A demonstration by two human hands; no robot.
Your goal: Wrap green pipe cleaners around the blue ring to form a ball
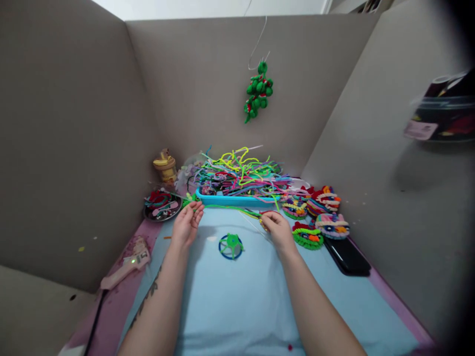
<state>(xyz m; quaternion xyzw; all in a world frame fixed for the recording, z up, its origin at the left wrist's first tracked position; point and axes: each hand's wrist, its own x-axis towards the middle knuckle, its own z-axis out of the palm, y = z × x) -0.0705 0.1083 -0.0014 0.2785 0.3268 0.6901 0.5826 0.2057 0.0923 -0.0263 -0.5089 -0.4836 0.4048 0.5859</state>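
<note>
A green pipe cleaner [226, 206] is stretched sideways above the mat. My left hand [188, 222] pinches its left end, palm partly turned up. My right hand [275, 225] is closed around what looks like scissors [253, 213], their dark, thin blades pointing left along the pipe cleaner's right part. Whether the blades touch the strand is unclear, and the fingers hide most of the handles. Below and between both hands, a small green spoked piece inside a dark blue ring [231, 246] lies on the light blue mat [237, 301].
Behind my hands, a blue tray [237, 201] overflows with coloured pipe cleaners. Several fuzzy striped pieces [308, 235] and a black phone [347, 256] lie right. At left are a round dish [162, 210] and a pink glue gun [126, 269]. Grey panels [208, 84] enclose the table.
</note>
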